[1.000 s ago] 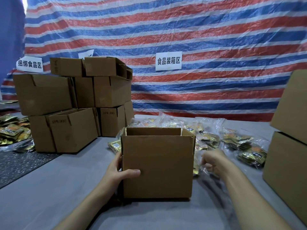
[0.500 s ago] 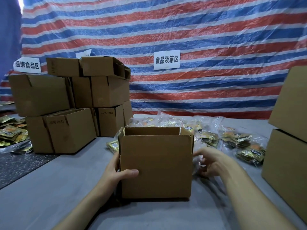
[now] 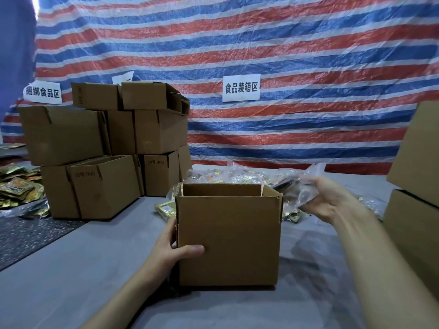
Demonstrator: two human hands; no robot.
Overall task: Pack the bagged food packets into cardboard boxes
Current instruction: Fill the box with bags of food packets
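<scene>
the packing looked to be at its start for this carton: the open box (image 3: 229,241) stood in the lower middle of the frame, and only its bare far inner wall showed, so whether anything lay at the bottom could not be told. the left hand (image 3: 171,248) clamped the box's near left corner, thumb across the front face and fingers round the side, steadying it. the right hand (image 3: 332,200), apart from the left and raised at the box's upper right, gripped a clear bag of packets (image 3: 299,186) just beside the rim, not yet over the opening. a heap of bagged packets (image 3: 228,173) lay unpacked just behind the box, so most of the work seemed left. everything rested on a grey table (image 3: 71,269), with a dark speckled mat (image 3: 21,236) at lower left. stacked boxes (image 3: 107,150) filled the middle left, loose packets (image 3: 16,188) lay at the left edge, and two boxes (image 3: 413,210) stood one on the other at the right edge. a red, white and blue striped tarp (image 3: 237,43) hung behind, bearing a white sign (image 3: 241,87) at centre and a second sign (image 3: 42,92) at upper left.
</scene>
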